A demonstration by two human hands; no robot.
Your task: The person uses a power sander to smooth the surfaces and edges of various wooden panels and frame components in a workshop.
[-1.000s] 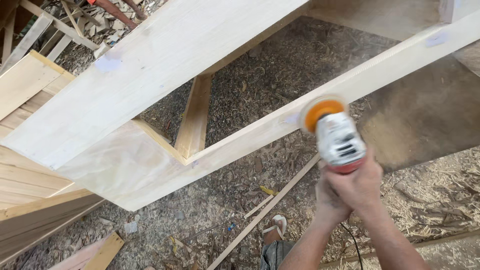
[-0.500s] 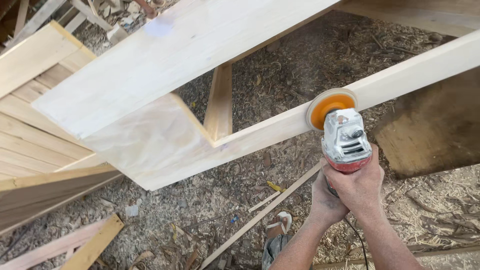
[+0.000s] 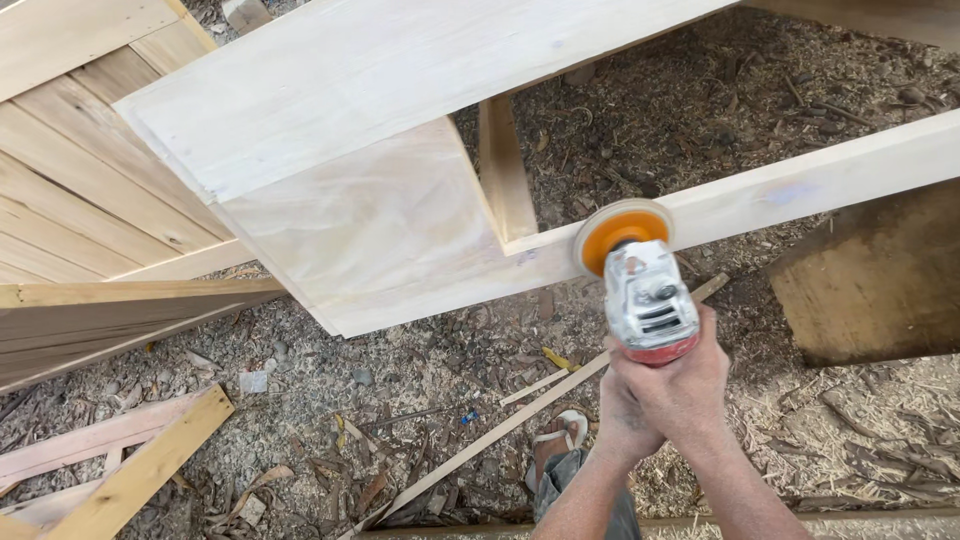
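Both my forearms come up from the bottom edge, angled in toward each other. My right hand [image 3: 690, 385] sits on top, fingers wrapped tight in a full fist, knuckles up, wrist straight in line with the forearm. My left hand [image 3: 622, 410] is tucked just beside and under it, touching it, fingers curled closed too. Elbows out of view. Both arms extended forward, hands stacked together.

The ground [image 3: 420, 370] is covered in sawdust and wood chips. A thin strip [image 3: 520, 415] runs from six o'clock toward three. At nine o'clock lie boards [image 3: 120, 455], with stacked planks [image 3: 80, 200] at ten. A sandalled foot [image 3: 560, 430] stands at six.
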